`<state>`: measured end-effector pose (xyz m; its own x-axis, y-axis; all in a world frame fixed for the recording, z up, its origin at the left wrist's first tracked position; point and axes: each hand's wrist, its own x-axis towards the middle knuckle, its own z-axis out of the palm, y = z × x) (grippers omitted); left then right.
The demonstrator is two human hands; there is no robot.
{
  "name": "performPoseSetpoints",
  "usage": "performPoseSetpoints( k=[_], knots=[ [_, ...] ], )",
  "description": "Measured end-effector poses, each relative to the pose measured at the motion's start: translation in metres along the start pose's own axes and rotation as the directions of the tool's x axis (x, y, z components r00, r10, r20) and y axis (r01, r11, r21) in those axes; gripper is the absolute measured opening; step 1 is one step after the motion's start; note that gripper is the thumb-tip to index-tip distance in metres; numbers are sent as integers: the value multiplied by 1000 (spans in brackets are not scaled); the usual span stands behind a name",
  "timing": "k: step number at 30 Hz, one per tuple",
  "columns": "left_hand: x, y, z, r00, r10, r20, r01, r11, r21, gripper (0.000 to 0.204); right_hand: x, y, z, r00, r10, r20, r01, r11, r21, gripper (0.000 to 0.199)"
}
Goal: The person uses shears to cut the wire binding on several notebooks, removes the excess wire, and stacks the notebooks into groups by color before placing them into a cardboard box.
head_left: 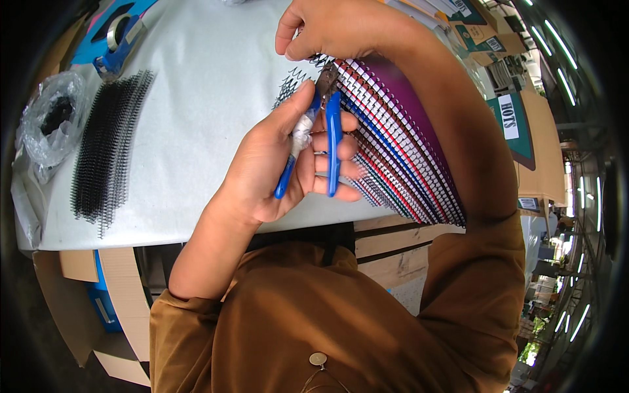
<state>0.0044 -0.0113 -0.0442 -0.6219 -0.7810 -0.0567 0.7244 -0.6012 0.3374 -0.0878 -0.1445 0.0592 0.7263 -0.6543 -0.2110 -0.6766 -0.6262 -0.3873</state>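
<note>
My left hand [262,157] is wrapped round a pair of blue-handled cutting pliers [333,141], one handle bound with whitish tape. Its fingers lie loosely across the handles, which stand apart. The metal jaws point away from me, at the far end of a row of spiral-bound notebooks [400,137] with spines in several colours. My right arm reaches over these notebooks. Beyond the plier jaws, my right hand [341,29] is closed, thumb and forefinger bent together; what they pinch, if anything, cannot be made out. Loose black coil ends [291,85] stick out beside the jaws.
On the pale table cover [196,137] lies a bundle of black spiral coils [111,150] at left. Near it are a clear plastic bag [56,124] and a blue tape dispenser [119,49]. Cardboard boxes [540,144] stand at right; an open carton [124,295] sits below the table's left edge.
</note>
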Motion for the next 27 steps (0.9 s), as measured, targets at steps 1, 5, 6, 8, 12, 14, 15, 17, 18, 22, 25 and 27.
performPoseSetpoints(
  k=[1,5,6,8,12,14,15,17,18,22,25,27],
  knots=[
    [2,-1,-5,990,-11,141,21,997,-71,58,-4,1,-1,1000,5,-10,-5,1000,23,14],
    [-3,-2,-3,999,-30,19,31,999,-13,56,8,12,6,998,17,-56,-14,999,41,13],
    [-5,-5,-6,998,-3,63,2,1000,8,57,10,11,4,1000,4,-27,-3,1000,23,13],
    [-6,-6,0,994,16,109,-20,999,32,59,11,11,3,1000,-4,-4,4,1000,8,14],
    [-2,4,7,999,13,41,-17,994,104,67,10,9,4,1000,-3,-24,2,1000,-21,14],
    [1,7,8,997,-23,69,20,999,38,65,10,12,7,1000,7,-29,-7,1000,-20,14],
    [2,7,11,997,-27,71,24,999,39,65,13,16,12,996,6,-85,-8,999,-32,14],
    [0,6,17,1000,-15,-24,15,1000,16,64,12,14,12,990,0,-140,-6,999,-43,14],
    [1,6,11,1000,-12,-28,12,1000,17,64,8,7,8,994,31,-106,-33,999,-21,14],
    [5,2,-2,983,-27,181,61,980,-187,58,8,4,12,986,79,-144,-78,997,18,15],
    [7,-5,5,990,-23,141,36,995,-88,58,14,31,20,967,29,-254,18,984,180,17],
    [-1,1,11,995,57,87,-58,998,7,59,30,26,16,983,4,-181,76,899,432,17]
  ],
)
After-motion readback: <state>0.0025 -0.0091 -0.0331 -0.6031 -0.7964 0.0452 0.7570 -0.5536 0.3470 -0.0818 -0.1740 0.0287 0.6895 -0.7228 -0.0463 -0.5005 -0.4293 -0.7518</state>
